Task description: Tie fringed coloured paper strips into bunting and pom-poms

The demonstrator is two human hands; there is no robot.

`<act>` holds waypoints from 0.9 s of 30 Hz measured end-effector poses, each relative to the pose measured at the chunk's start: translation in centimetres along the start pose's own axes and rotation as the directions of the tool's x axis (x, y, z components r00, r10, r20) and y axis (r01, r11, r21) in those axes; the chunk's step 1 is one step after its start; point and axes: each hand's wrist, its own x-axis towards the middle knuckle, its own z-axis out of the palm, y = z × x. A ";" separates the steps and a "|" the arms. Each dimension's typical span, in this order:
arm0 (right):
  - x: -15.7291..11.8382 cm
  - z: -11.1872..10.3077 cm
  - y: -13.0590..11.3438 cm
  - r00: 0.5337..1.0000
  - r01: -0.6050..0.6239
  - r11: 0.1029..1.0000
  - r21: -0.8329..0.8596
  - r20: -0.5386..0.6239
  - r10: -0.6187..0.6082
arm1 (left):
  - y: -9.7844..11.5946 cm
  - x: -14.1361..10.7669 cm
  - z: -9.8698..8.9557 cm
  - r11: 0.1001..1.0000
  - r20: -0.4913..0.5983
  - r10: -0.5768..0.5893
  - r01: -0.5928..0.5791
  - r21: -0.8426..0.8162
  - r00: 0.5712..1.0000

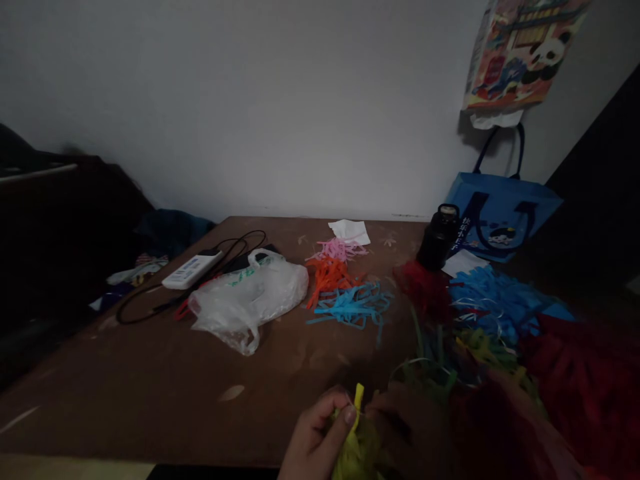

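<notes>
Tassel of yellow strips [355, 448], low in the view between the two hands, by the near edge of the table [270, 393]; the left hand [323, 432] grips it, thumb and fingers closed just below its narrow top; the right hand [407, 410] lies in deep shadow beside it, fingertips close to that top, and whether they pinch anything I cannot tell; a thin pale thread [349, 399] shows at the left fingertips. Judging by the look of it, the strips are gathered and drawn into a narrow head; the binding seems unfinished, though no knot can be made out. Its long axis runs away from the person, the head pointing up and towards the wall [300, 100], leaning slightly right; the loose ends spread back towards the person. Farther out, light blue strips [350, 307], orange strips [330, 277] and pink strips [340, 250] lie bunched mid-table; a plastic bag [265, 293] rests left of them; a dark bottle [438, 237] and blue bag [505, 207] stand right, behind a heap of blue strips [505, 300].
</notes>
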 end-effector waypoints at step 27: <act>-0.5 -0.1 -1.5 0.973 -0.208 0.976 -0.060 -0.113 0.200 | -0.8 0.3 0.2 0.964 0.135 -0.086 0.116 -0.239 0.987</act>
